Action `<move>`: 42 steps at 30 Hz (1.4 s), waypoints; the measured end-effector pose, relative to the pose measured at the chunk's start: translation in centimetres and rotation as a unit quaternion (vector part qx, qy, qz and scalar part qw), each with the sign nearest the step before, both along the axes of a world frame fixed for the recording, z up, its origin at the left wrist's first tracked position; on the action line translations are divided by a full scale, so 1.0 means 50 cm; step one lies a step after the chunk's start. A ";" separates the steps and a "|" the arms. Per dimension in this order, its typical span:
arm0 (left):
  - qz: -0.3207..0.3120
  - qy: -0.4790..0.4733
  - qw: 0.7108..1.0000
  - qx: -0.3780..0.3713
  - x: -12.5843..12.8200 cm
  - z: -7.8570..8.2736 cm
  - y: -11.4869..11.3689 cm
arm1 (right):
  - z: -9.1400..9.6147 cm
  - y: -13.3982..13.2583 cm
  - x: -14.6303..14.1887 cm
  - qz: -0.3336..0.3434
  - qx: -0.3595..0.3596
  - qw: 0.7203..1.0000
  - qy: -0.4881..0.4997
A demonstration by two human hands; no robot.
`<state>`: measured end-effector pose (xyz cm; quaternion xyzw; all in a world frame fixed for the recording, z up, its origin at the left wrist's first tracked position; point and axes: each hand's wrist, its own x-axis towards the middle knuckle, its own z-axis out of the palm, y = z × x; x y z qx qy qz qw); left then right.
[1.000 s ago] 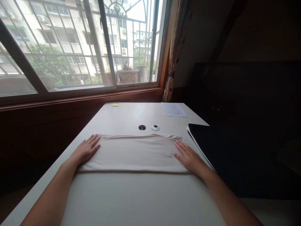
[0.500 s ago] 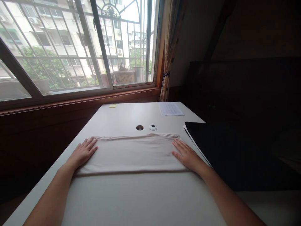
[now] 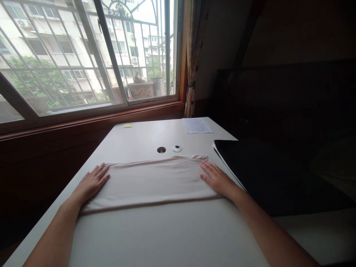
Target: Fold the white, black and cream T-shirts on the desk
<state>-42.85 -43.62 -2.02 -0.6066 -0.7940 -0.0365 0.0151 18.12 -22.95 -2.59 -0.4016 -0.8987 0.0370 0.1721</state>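
Note:
A folded beige cloth [image 3: 151, 181] lies flat across the white table [image 3: 167, 237]. My left hand [image 3: 90, 183] rests palm down on the cloth's left end, fingers stretched out flat. On the right end lies my right hand [image 3: 215, 178], also flat with its fingers extended. Neither hand holds anything.
A black folder or board [image 3: 264, 174] lies at the table's right edge, close to my right hand. Beyond the cloth are a cable hole [image 3: 161, 150], a white cap [image 3: 177, 148], a printed sheet [image 3: 197, 125] and a yellow note [image 3: 128, 125]. A window and curtain stand behind.
The view has shifted, so everything sits slightly further left in the picture. Both hands stay flat on the ends of the cloth.

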 end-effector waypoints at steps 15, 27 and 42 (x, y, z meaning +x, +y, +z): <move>0.003 -0.012 1.000 0.000 -0.009 -0.010 -0.001 | -0.005 0.000 0.003 0.008 0.013 1.000 0.008; -0.006 -0.013 1.000 0.010 -0.015 -0.016 -0.003 | 0.001 -0.005 0.004 0.000 0.006 1.000 -0.007; -0.011 -0.010 0.999 0.032 -0.017 -0.021 -0.010 | 0.005 -0.007 0.007 0.003 -0.020 1.000 -0.018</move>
